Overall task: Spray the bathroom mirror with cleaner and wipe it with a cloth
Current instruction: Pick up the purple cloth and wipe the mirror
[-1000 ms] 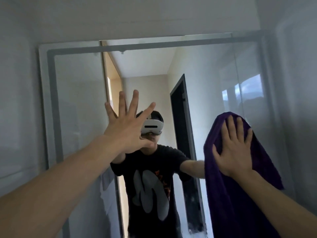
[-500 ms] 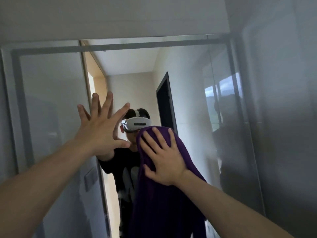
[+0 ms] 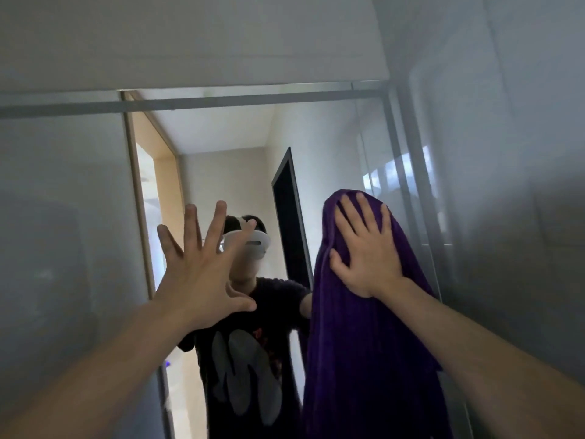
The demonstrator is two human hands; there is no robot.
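Mirror (image 3: 79, 248) fills most of the view; the glass reflects the person & a hallway, and its right edge meets a side wall (image 3: 506, 217). Cloth (image 3: 364, 359), purple, lies against the glass in the right part of the mirror, near that edge. Its long axis is approx. vert.: the top is rounded under the palm, the rest hangs straight down past the bottom of the view. Right hand (image 3: 367, 248) lies flat on the upper end of the cloth, pressing it to the glass. Its fingers (image 3: 348, 217) are straight, a bit spread, pointing up, tips just short of the cloth's top edge. There's no curl & no pinch, so the cloth looks held by pressure only. Left hand (image 3: 202, 274) is up at abt the same height, well left of the cloth, holding nothing, its fingers (image 3: 219, 220) splayed wide toward the glass; can't tell if the tips touch it. Key relation: the cloth is under the right palm, not beside it, & most open glass lies left of & above those fingers, w/ the wall close on the right. So the right hand is the working one. Next stroke prob. wants to go left or down, w/ firm pressure so the hanging tail follows rather than slipping out.
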